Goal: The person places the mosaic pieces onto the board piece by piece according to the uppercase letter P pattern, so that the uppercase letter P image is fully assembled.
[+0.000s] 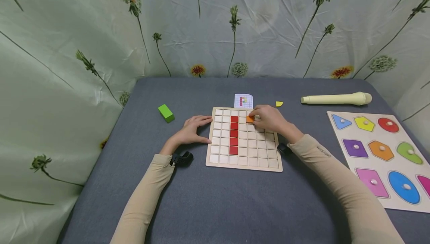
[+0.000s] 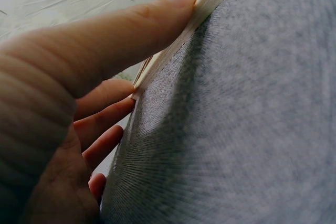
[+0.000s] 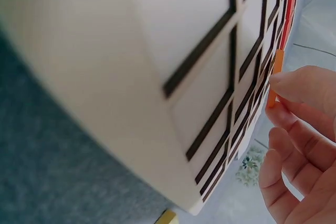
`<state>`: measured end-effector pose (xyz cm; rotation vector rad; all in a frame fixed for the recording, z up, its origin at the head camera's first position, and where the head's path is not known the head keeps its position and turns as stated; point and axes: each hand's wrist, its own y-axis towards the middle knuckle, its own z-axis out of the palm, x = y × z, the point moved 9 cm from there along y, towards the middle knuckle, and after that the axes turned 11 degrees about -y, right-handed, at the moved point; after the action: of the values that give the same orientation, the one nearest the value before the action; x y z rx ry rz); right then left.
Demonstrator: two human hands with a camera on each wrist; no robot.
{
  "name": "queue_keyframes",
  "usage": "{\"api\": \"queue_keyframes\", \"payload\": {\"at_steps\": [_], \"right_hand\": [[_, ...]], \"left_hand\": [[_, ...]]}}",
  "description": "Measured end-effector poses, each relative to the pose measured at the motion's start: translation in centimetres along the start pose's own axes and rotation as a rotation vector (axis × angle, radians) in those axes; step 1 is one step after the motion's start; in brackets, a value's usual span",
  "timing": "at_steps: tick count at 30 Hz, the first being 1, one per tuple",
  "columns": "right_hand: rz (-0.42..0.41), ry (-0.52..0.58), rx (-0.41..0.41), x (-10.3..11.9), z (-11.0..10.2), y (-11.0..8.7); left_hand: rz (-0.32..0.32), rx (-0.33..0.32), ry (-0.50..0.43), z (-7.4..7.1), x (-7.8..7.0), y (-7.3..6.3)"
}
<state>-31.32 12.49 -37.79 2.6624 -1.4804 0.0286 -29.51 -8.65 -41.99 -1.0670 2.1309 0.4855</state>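
Note:
A wooden grid board (image 1: 244, 168) with pale square cells lies on the table. Several red square tiles (image 1: 234, 133) fill part of one column. My right hand (image 1: 270, 119) pinches an orange square tile (image 1: 249, 119) between thumb and fingers at the board's far rows. In the right wrist view the orange tile (image 3: 276, 77) stands tilted against the grid, its lower edge by the cells. My left hand (image 1: 190, 131) rests against the board's left edge, thumb and fingers spread and fairly straight. In the left wrist view the thumb (image 2: 173, 11) touches the board's rim (image 2: 210, 1).
Behind the board lies a small printed pattern card (image 1: 243, 101). A green block (image 1: 166, 113) is at the left, a small yellow piece (image 1: 279, 104) at the far right of the card. A cream microphone-shaped object (image 1: 336, 99) and a shape puzzle board (image 1: 339, 139) lie further right.

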Motion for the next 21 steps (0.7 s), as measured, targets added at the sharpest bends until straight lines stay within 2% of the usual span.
{"api": "queue_keyframes", "payload": {"at_steps": [10, 21], "right_hand": [[-0.065, 0.016, -0.008, 1.0, 0.1, 0.7], [-0.052, 0.049, 0.016, 1.0, 0.5, 1.3]], "left_hand": [[0.000, 0.001, -0.005, 0.0, 0.0, 0.0], [0.002, -0.004, -0.010, 0.0, 0.1, 0.1]]}}
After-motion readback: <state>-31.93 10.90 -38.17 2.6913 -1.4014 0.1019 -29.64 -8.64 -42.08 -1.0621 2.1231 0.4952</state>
